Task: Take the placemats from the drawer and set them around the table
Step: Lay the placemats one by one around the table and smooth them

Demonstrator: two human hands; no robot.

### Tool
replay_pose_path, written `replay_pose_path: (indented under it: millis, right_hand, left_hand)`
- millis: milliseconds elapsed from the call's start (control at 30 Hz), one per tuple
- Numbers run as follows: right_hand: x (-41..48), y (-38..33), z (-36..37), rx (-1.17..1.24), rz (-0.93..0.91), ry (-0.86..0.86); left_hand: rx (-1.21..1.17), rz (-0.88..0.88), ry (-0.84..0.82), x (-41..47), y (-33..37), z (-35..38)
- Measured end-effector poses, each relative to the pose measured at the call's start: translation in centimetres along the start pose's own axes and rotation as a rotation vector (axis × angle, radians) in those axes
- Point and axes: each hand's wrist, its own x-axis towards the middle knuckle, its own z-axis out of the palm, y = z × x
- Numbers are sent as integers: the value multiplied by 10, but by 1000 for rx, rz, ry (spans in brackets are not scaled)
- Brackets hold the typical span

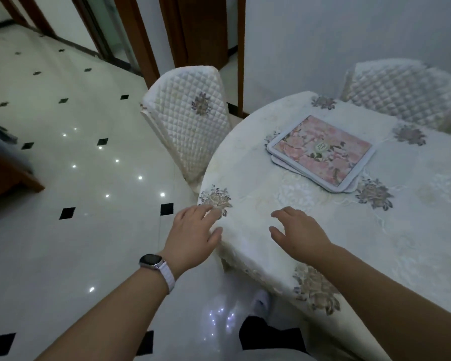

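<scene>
Placemats: the placemats [320, 152] lie flat in a small pile on the desk [248, 162]. They are pink with flowers and a pale rim. The pile sits toward the far side of the desk, away from the near edge. The lower mats poke out a little under the top one.

Left grip: the left grip [193, 233] is at the near left edge of the desk, palm down. Its fingers are spread out and loose, and it holds nothing. The fingertips reach the flower on the cloth [414, 230] at the edge. I cannot tell if they press on it.

Right grip: the right grip [297, 233] is over the desk, just in from the near edge, palm down. Its fingers bend a little and stay apart, and it holds nothing.

Arms: both arms are bare and reach forward side by side. The pile is well apart from both grips.

Watch: a watch [151, 261] with a white strap is on the left wrist.

Chairs: one padded white chair [190, 131] stands at the left side of the desk. Another chair [406, 97] stands at the far side.

Floor: the floor [76, 178] is shiny white with small black squares.
</scene>
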Motion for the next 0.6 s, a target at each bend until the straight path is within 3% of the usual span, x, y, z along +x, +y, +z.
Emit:
replay_pose_path:
  millis: [300, 600]
  right_hand:
    - [73, 107, -32, 126, 222, 22]
    - [82, 171, -24, 333, 593, 78]
  left_hand:
    - [-45, 100, -113, 151, 30, 35]
    - [-83, 97, -173, 249, 50, 75]
